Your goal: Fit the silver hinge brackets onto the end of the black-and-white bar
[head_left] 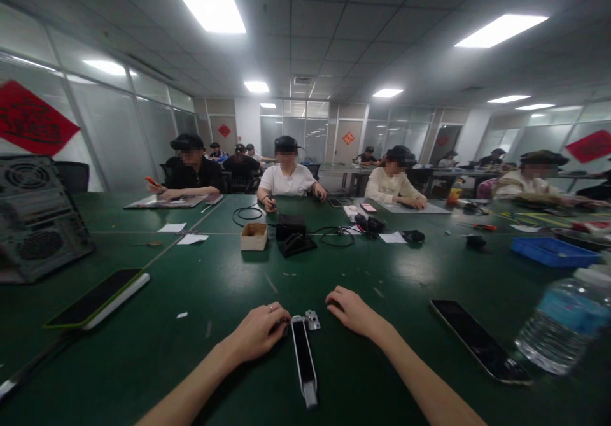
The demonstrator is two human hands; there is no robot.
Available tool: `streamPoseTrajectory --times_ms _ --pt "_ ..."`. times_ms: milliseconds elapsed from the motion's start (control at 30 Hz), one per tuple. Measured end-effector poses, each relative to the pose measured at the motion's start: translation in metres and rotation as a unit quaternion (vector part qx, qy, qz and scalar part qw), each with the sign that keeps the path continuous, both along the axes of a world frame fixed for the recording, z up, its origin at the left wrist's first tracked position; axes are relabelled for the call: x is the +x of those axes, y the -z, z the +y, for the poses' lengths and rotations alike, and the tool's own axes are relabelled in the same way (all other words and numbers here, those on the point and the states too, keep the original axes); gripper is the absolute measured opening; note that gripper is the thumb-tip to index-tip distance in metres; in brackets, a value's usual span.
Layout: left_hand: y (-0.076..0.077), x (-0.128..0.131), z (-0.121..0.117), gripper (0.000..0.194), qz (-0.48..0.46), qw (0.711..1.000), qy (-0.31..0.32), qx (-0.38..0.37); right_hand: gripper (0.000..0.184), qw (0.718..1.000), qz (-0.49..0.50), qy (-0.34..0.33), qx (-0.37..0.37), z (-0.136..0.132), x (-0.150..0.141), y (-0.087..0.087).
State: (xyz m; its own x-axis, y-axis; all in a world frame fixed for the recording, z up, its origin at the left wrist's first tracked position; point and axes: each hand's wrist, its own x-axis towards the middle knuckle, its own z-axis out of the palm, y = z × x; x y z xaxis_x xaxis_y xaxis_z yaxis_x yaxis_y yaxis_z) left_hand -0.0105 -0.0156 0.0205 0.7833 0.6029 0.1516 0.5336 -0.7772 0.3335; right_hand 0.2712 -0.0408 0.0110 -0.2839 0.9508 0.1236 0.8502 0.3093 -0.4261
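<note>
A narrow bar (304, 362) with a white frame and black inset face lies flat on the green work table (143, 375), its long axis pointing toward the wearer, between the two hands. A small metal bracket (312, 319) sits at its far end. The left hand (258, 333), wearing a ring, is curled at that far end; whether it grips the bar cannot be determined. The right hand (351, 314) rests loosely on the table just beside the bracket, not gripping, and well apart from the left. To the right lie a black smartphone (480, 341) and a motion-blurred plastic water bottle (563, 321). To the left lie a phone in a white and green case (95, 298) and a computer tower (35, 219). Farther out are a cardboard box (254, 236), a blue plastic tray (554, 252) and seated co-workers (287, 174).
</note>
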Motion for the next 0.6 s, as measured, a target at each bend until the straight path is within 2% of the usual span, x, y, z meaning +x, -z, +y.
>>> streamPoseTrajectory --times_ms 167,400,600 --pt "0.0014 -0.0007 0.0010 0.021 -0.003 1.000 0.003 0.000 0.021 1.000 0.003 -0.004 -0.006 -0.0048 -0.0131 -0.0054" --pt "-0.0070 0.0019 -0.0029 0.022 0.014 1.000 -0.010 -0.015 0.020 0.999 0.036 0.008 -0.021 -0.0054 -0.0093 -0.0030" --pt "-0.0070 0.0026 -0.0036 0.023 0.007 1.000 -0.011 -0.016 0.020 0.999 0.041 -0.001 -0.011 -0.0071 -0.0112 -0.0025"
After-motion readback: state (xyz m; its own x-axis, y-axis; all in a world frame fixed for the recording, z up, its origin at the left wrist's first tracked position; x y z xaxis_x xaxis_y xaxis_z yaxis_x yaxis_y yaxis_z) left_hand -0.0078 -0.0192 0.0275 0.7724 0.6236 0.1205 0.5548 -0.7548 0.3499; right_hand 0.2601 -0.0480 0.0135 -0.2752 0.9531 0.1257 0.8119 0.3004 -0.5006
